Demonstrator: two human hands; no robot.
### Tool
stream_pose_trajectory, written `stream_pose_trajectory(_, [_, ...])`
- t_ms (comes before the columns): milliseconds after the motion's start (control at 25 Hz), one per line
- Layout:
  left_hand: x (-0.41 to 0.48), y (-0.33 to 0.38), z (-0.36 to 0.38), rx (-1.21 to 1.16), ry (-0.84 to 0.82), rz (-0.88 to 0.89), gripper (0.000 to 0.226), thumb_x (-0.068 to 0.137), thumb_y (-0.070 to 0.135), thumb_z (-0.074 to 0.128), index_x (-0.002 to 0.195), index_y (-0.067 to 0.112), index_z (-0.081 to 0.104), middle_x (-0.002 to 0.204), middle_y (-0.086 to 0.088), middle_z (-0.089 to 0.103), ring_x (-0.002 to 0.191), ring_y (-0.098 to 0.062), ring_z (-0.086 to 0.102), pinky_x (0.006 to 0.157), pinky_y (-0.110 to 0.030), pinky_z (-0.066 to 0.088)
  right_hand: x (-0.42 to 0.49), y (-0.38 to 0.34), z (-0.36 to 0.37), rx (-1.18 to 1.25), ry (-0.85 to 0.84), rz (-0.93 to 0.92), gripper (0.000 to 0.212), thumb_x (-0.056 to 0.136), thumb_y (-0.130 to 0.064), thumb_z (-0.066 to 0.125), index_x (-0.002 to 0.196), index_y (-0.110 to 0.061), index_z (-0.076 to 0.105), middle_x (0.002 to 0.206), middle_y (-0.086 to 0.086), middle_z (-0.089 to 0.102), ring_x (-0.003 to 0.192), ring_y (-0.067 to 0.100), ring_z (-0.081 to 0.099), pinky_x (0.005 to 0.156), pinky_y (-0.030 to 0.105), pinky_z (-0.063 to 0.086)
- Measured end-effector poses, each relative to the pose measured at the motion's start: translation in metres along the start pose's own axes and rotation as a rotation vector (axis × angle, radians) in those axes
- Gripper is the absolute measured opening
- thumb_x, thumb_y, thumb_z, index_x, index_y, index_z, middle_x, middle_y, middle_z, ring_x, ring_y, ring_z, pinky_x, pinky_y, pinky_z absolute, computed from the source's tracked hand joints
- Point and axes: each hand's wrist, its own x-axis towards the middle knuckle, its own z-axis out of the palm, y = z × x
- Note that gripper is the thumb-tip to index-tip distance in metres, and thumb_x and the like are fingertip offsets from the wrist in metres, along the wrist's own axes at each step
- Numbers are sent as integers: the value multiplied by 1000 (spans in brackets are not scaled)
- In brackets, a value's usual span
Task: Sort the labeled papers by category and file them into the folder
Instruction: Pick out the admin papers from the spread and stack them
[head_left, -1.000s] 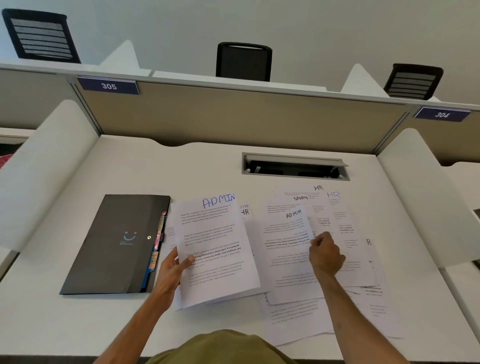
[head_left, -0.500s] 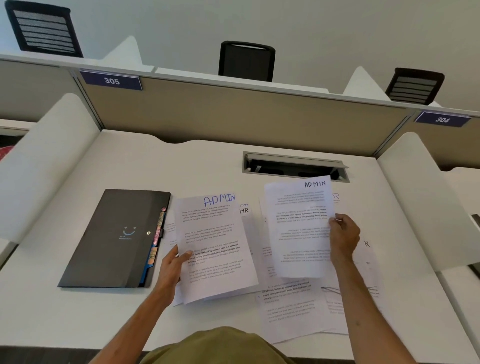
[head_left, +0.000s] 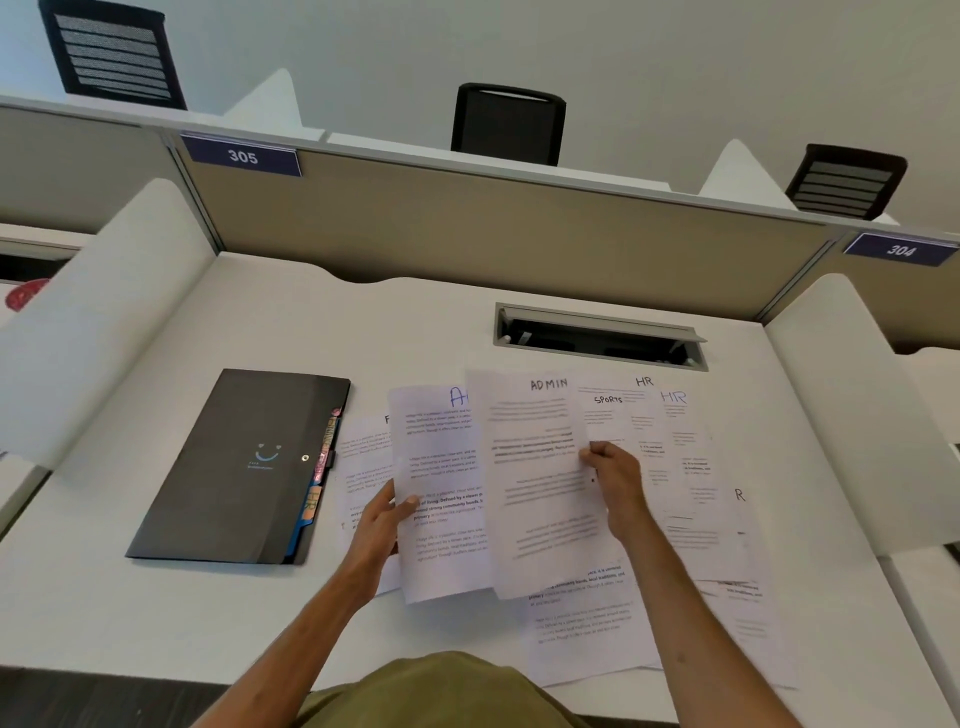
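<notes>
Left hand (head_left: 378, 525) fingers pinch blue ADMIN sheet (head_left: 441, 493) | right hand (head_left: 613, 475) fingers pinch black ADMIN sheet (head_left: 535, 483)

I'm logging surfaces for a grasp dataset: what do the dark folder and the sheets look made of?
The dark folder looks like matte plastic, possibly polypropylene: an even, slightly sheened grey cover with a metal-looking snap. The sheets look like plain uncoated paper; the ADMIN sheet in the right hand bends and text shows faintly through it.

Two ADMIN sheets (head_left: 535, 483) overlapping, one per hand
</notes>
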Motion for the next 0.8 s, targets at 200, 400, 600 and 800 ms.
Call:
stream_pose_trajectory(200, [-6,10,17,69,-89,16,37,109,20,58,140,39,61,122,7,79,108,-24,77,85,-52,64,-8,18,23,-17,-51,62,11,98,-14,67,104,-11,76,108,6,78,96,23,68,82,36,53])
stream_pose_trajectory(400, [-11,12,24,79,-45,3,27,110,45,50,134,40,61,119,6,77,109,-26,74,77,-42,59,-19,16,33,-25,-142,14,18,98,-6,68,111,-14,76,110,0,79,105,19,73,85,27,56])
stream_pose_trajectory(600, [-4,6,22,216,-64,71,47,96,32,77,137,37,55,132,8,72,111,-20,74,95,-55,62,-24,17,42,-59,-226,-21,17,95,-8,73,111,-13,76,110,2,80,110,24,73,100,40,59])
stream_pose_trajectory(800, [2,2,15,257,7,74,42,105,26,66,144,35,53,134,5,69,111,-22,72,98,-58,59,-22,8,33,-89,-186,50,12,96,-15,73,108,-15,75,105,8,79,83,20,74,67,33,60])
